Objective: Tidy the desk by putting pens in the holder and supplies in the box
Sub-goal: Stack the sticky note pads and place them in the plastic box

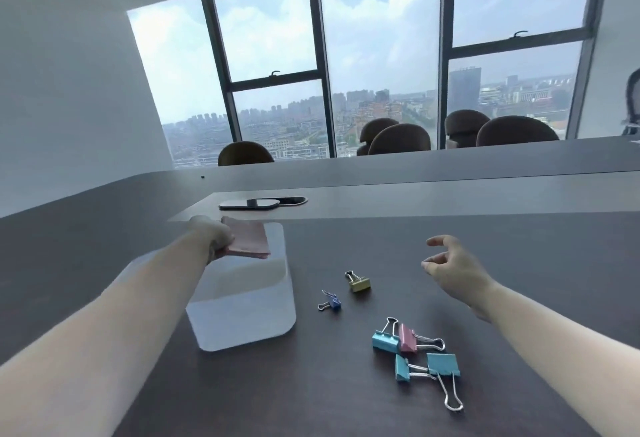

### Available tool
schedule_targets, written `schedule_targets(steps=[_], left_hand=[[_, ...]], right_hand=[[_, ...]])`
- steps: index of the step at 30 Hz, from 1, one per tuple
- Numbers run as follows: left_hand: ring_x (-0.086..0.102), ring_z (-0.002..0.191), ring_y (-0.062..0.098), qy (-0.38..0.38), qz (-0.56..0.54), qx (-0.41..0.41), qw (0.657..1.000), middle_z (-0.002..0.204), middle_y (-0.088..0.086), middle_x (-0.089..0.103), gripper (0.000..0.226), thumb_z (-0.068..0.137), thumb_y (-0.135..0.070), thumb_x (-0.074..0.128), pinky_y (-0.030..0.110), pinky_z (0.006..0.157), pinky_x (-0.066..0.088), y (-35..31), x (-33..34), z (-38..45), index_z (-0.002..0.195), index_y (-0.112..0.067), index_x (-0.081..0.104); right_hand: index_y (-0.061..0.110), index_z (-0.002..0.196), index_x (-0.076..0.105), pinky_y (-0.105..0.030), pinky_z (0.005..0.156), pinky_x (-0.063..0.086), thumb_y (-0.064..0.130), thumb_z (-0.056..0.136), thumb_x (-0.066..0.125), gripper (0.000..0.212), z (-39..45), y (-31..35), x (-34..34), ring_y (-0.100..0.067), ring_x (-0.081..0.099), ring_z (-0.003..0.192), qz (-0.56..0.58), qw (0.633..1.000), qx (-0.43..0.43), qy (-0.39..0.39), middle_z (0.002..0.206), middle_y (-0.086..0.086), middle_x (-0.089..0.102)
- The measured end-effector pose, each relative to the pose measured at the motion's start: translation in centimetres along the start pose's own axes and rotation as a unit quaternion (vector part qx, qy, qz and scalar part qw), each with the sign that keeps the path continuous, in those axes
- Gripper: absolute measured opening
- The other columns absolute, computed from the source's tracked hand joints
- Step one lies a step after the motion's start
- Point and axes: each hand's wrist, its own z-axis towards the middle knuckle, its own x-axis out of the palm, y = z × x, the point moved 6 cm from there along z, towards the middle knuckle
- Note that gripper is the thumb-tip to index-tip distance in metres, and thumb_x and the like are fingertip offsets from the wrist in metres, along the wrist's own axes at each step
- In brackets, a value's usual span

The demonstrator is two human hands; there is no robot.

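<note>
A translucent white box (242, 318) stands on the dark desk, left of centre. My left hand (214, 235) holds a pink pad of sticky notes (247, 240) above the box's open top. My right hand (453, 268) hovers over the desk to the right, fingers apart and curled, holding nothing. Between the box and that hand lie a small blue binder clip (331, 301) and a yellow one (359, 283). Nearer to me sits a cluster of larger clips: light blue (385, 338), pink (408, 336), and two more blue ones (444, 364). No pens or holder are in view.
A raised desk section holds a dark oval cable-port cover (249, 204) just beyond the box. Several brown chairs (398, 138) stand along the desk's far side before large windows. Bare desk surface (519, 228) spreads to the right.
</note>
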Motion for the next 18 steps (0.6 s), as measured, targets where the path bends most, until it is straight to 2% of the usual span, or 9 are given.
schedule_targets(steps=[2, 4, 5, 6, 8, 10, 12, 15, 18], left_hand=[[0.056, 0.07, 0.027, -0.006, 0.036, -0.011, 0.999, 0.079, 0.012, 0.053, 0.029, 0.087, 0.014, 0.053, 0.017, 0.026, 0.044, 1.9, 0.2, 1.3, 0.065, -0.005, 0.048], [0.058, 0.08, 0.03, -0.014, 0.07, -0.009, 0.997, 0.076, 0.013, 0.053, 0.021, 0.086, 0.011, 0.051, 0.03, 0.049, 0.058, 3.0, 0.6, 2.4, 0.07, -0.002, 0.053], [0.059, 0.081, 0.031, -0.013, 0.097, 0.0, 0.995, 0.072, 0.013, 0.053, 0.016, 0.085, 0.01, 0.05, 0.036, 0.064, 0.059, 3.0, 0.8, 2.4, 0.075, 0.0, 0.056], [0.062, 0.083, 0.031, -0.015, 0.141, 0.011, 0.99, 0.072, 0.014, 0.056, 0.013, 0.085, 0.009, 0.05, 0.037, 0.072, 0.057, 3.0, 0.9, 2.5, 0.08, 0.001, 0.058], [0.065, 0.1, 0.032, -0.026, 0.268, 0.033, 0.962, 0.091, 0.016, 0.065, 0.02, 0.085, 0.005, 0.052, 0.033, 0.077, 0.052, 2.4, 1.3, 1.9, 0.102, 0.002, 0.059], [0.06, 0.118, 0.031, -0.049, 0.358, 0.063, 0.93, 0.12, 0.018, 0.061, 0.048, 0.087, 0.0, 0.052, 0.034, 0.089, 0.05, 1.9, 1.9, 1.4, 0.133, 0.003, 0.038], [0.056, 0.123, 0.032, -0.051, 0.399, 0.084, 0.912, 0.131, 0.019, 0.056, 0.057, 0.089, -0.002, 0.052, 0.035, 0.093, 0.048, 2.0, 2.8, 1.8, 0.138, 0.004, 0.024], [0.053, 0.127, 0.031, -0.038, 0.442, 0.088, 0.892, 0.136, 0.017, 0.053, 0.05, 0.09, -0.004, 0.054, 0.033, 0.096, 0.046, 1.9, 3.2, 2.7, 0.134, 0.002, 0.032], [0.054, 0.127, 0.026, -0.025, 0.473, 0.093, 0.876, 0.137, 0.012, 0.052, 0.045, 0.09, -0.011, 0.055, 0.028, 0.095, 0.047, 1.7, 3.0, 3.8, 0.132, -0.001, 0.042]], right_hand=[[0.017, 0.124, 0.048, -0.019, 0.062, 0.041, 0.012, 0.09, 0.054, 0.035, 0.3, 0.5, 1.4, -0.018, 0.053, 0.083, -0.006, 1.0, -0.004, 0.016, 0.096, -0.009, 0.064], [0.018, 0.123, 0.049, -0.018, 0.062, 0.04, 0.011, 0.09, 0.053, 0.034, 0.5, 1.0, 2.7, -0.02, 0.055, 0.087, -0.01, 0.999, -0.007, 0.033, 0.105, -0.014, 0.066], [0.019, 0.122, 0.049, -0.017, 0.063, 0.04, 0.011, 0.091, 0.053, 0.033, 0.6, 1.1, 3.2, -0.021, 0.056, 0.091, -0.011, 0.999, -0.008, 0.04, 0.107, -0.014, 0.066], [0.019, 0.122, 0.05, -0.017, 0.064, 0.039, 0.012, 0.091, 0.053, 0.032, 0.7, 1.2, 3.6, -0.022, 0.056, 0.094, -0.012, 0.999, -0.011, 0.047, 0.107, -0.013, 0.067], [0.02, 0.12, 0.051, -0.018, 0.066, 0.04, 0.012, 0.091, 0.053, 0.03, 1.0, 1.3, 4.2, -0.024, 0.058, 0.1, -0.015, 0.998, -0.015, 0.058, 0.106, -0.011, 0.068], [0.021, 0.118, 0.052, -0.019, 0.068, 0.041, 0.012, 0.091, 0.054, 0.028, 1.3, 1.3, 4.4, -0.026, 0.059, 0.102, -0.02, 0.998, -0.017, 0.064, 0.105, -0.01, 0.069], [0.021, 0.116, 0.053, -0.019, 0.068, 0.041, 0.012, 0.09, 0.055, 0.027, 1.5, 1.1, 4.7, -0.026, 0.06, 0.101, -0.026, 0.997, -0.018, 0.067, 0.103, -0.009, 0.069], [0.02, 0.115, 0.056, -0.018, 0.068, 0.041, 0.012, 0.089, 0.057, 0.027, 1.9, 0.6, 5.2, -0.019, 0.059, 0.09, -0.03, 0.996, -0.022, 0.076, 0.101, -0.006, 0.071], [0.021, 0.11, 0.059, -0.017, 0.068, 0.04, 0.013, 0.088, 0.058, 0.023, 2.2, 0.5, 5.7, -0.016, 0.058, 0.089, -0.026, 0.996, -0.028, 0.081, 0.101, -0.006, 0.071]])
